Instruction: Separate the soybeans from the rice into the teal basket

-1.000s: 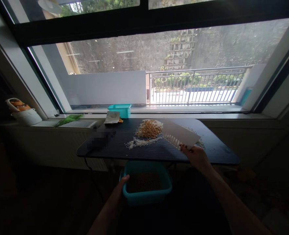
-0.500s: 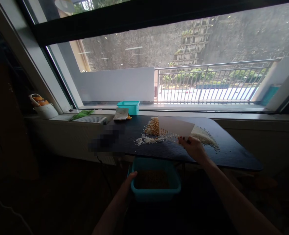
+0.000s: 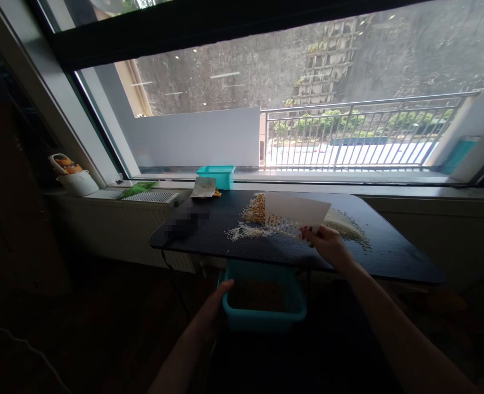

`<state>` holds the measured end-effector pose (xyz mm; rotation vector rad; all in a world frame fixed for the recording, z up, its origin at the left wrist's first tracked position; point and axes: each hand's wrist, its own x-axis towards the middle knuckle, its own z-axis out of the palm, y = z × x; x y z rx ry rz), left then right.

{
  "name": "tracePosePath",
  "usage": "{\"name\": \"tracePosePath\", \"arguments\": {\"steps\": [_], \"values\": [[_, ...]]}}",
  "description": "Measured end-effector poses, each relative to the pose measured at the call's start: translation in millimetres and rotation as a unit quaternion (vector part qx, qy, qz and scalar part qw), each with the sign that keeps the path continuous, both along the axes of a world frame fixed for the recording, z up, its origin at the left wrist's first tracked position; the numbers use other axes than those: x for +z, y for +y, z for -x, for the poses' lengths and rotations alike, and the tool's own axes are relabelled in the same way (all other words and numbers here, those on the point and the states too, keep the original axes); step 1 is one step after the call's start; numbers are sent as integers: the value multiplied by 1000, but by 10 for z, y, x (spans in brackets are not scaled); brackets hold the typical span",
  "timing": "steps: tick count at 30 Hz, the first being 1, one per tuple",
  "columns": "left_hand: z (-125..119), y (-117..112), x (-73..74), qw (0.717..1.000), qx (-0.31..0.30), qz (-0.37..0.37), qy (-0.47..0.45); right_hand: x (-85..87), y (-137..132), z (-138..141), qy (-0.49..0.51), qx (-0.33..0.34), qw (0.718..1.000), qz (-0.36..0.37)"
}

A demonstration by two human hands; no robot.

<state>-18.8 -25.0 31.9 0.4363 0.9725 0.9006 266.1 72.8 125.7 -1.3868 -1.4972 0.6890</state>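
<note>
My right hand [image 3: 330,246] pinches the lower right corner of a white card [image 3: 293,208] with a row of slots along its lower edge. The card stands tilted over the dark table [image 3: 213,241]. By its left edge lies a heap of yellow-orange kernels, perhaps corn [image 3: 254,209]. White grains [image 3: 245,232] are scattered just in front of that heap, and a pale grain pile [image 3: 348,230] spreads to the right, partly behind the card and hand. Below the table's front edge, my left hand [image 3: 213,309] grips the left rim of a teal bin [image 3: 262,322]. Dark, grainy contents cover its bottom.
A smaller teal container [image 3: 221,178] stands by the window behind a paper packet [image 3: 203,187]. On the left are a radiator [image 3: 143,227] with a green item [image 3: 138,189] on top and a white pot [image 3: 79,183]. A black cable [image 3: 170,268] hangs off the table.
The card and my right hand have shifted slightly right. My left hand stays on the bin, which sits a little farther right in view. The whole view has tilted slightly.
</note>
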Motion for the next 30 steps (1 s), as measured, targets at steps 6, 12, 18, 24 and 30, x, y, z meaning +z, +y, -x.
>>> {"name": "tracePosePath", "arguments": {"steps": [6, 12, 18, 24, 30], "values": [[-17, -17, 36, 1000, 5, -20, 5, -32, 151, 91, 3, 2, 1000, -4], [-3, -15, 21, 1000, 5, -12, 2, -75, 204, 133, -6, 33, 999, 13], [2, 11, -29, 1000, -3, 13, 3, 6, 17, 65, -12, 49, 998, 33], [-19, 21, -40, 999, 8, -5, -35, 42, -114, -26, -8, 36, 999, 24], [-2, 23, -33, 1000, -1, -1, -11, 29, -197, -63, -6, 30, 999, 25]]}}
